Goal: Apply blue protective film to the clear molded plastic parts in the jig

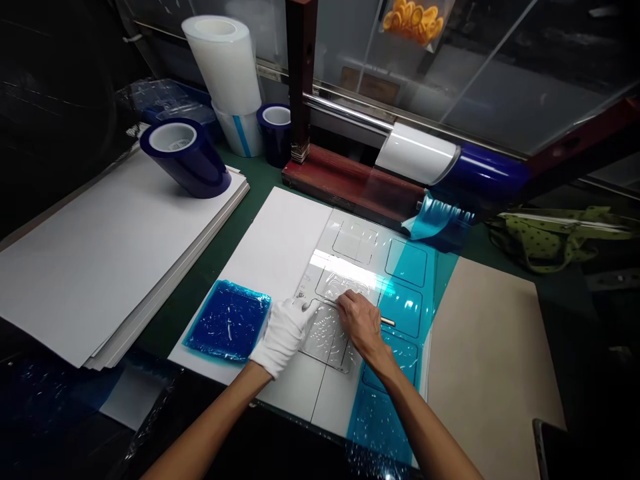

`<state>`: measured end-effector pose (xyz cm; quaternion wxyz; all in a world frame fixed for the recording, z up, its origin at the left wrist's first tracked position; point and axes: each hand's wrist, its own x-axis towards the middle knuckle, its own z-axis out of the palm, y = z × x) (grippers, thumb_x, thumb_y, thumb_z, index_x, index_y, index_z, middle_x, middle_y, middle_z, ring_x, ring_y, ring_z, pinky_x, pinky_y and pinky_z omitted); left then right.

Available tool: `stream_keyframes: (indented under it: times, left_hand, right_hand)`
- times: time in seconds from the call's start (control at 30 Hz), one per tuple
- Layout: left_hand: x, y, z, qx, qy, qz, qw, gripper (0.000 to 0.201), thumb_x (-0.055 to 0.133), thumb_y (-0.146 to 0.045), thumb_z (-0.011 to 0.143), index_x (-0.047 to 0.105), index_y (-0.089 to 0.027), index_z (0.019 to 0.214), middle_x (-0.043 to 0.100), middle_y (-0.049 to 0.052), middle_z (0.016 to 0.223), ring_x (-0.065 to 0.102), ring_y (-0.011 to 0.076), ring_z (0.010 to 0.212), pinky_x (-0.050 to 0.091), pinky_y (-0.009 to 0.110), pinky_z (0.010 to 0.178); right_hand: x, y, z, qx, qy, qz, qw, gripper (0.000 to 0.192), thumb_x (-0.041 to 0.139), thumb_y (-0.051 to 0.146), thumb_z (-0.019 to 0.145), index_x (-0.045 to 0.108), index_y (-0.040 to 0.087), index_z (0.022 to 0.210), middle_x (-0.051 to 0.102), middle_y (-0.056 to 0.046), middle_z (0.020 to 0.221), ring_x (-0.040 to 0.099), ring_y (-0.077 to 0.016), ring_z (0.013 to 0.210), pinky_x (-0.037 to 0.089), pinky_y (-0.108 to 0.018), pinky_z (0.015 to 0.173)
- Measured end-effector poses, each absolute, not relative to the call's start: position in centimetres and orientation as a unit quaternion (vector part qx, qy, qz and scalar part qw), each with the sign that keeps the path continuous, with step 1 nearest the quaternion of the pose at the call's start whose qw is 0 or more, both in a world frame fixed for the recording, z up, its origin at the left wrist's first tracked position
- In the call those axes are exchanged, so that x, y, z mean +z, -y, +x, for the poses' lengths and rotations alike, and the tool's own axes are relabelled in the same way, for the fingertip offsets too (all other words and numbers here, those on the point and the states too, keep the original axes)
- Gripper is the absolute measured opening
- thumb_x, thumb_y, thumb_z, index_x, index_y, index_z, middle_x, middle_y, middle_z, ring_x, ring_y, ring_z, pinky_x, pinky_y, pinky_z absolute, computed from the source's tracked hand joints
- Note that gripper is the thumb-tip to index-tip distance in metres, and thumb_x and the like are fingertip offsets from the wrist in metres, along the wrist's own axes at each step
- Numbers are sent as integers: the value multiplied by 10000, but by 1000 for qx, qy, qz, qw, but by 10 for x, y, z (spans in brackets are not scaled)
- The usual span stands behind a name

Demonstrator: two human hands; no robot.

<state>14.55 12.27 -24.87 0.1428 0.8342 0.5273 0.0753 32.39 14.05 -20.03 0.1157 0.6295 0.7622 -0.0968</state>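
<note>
My left hand [285, 330], in a white glove, rests on the work sheet beside a clear panel [327, 337] with a dark rounded outline. Its fingers point toward the panel's upper corner and look loosely stretched out. My bare right hand [361, 321] is closed at the panel's upper right. From its right side pokes the light end of a thin stick-like tool [388, 321]; the tool's tip is hidden under the fingers. Clear film and teal film [403, 310] cover parts of the outlined sheet. Left of my gloved hand lies a stack of glossy blue film pieces [229, 320].
A stack of white sheets [100, 247] on the left bears a blue tape roll [185, 157]. Clear film rolls [225, 67] stand behind. A red frame [340, 177] carries a mounted roll of blue film [487, 170]. Brown board [490, 347] lies at right, near a green bag [555, 233].
</note>
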Motion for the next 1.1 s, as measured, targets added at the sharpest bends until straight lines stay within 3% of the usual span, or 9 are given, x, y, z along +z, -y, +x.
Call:
stream_keyframes:
  times: [0.3, 0.5, 0.6, 0.7, 0.9, 1.0, 1.1]
  left_hand:
    - [-251, -120, 143, 96, -518, 834, 164, 416, 362, -93, 884, 544, -322, 1181, 543, 15, 755, 409, 150, 599, 203, 283, 538]
    - [-243, -120, 141, 130, -521, 825, 173, 335, 406, -140, 883, 556, -258, 1158, 577, 34, 844, 482, 162, 698, 314, 287, 628]
    - [-230, -107, 140, 164, -544, 805, 167, 267, 452, -278, 901, 531, -219, 1149, 581, 42, 948, 504, 177, 772, 355, 305, 684]
    - [-225, -79, 140, 198, -564, 785, 159, 240, 537, -359, 866, 540, -173, 1018, 575, 42, 901, 506, 173, 773, 372, 308, 708]
    - [-239, -30, 150, 224, -559, 786, 136, 312, 699, -296, 732, 520, -153, 944, 572, 38, 868, 510, 182, 788, 388, 314, 729]
    - [-245, -23, 157, 218, -559, 792, 116, 348, 726, -284, 700, 534, -140, 951, 576, 53, 881, 514, 197, 787, 398, 335, 732]
    - [-249, -25, 164, 210, -559, 798, 83, 344, 729, -304, 693, 575, -117, 938, 580, 86, 884, 519, 221, 782, 411, 365, 731]
  right_hand:
    - [-178, -105, 388, -64, -722, 667, 169, 228, 428, 230, 947, 621, 193, 832, 589, -10, 856, 507, -139, 787, 168, -283, 533]
    - [-158, -92, 405, -64, -685, 692, 221, 279, 376, 227, 963, 638, 208, 869, 601, -22, 900, 527, -161, 811, 167, -283, 532]
    - [-147, -76, 402, -130, -648, 736, 148, 216, 413, 264, 953, 625, 225, 952, 612, 1, 965, 554, -156, 822, 252, -266, 577]
    - [-143, -50, 394, -220, -597, 765, 101, 186, 446, 284, 932, 616, 214, 957, 626, 2, 927, 574, -169, 824, 313, -267, 648]
    - [-160, -9, 374, -268, -569, 767, 131, 218, 403, 217, 927, 615, 173, 903, 620, -39, 922, 580, -219, 862, 310, -298, 674]
    - [-168, -5, 369, -288, -561, 769, 102, 212, 416, 223, 914, 617, 164, 886, 620, -41, 880, 577, -218, 840, 308, -299, 673]
    - [-170, -6, 370, -357, -524, 773, 21, 192, 470, 259, 871, 634, 164, 842, 628, -35, 842, 567, -200, 816, 323, -285, 679]
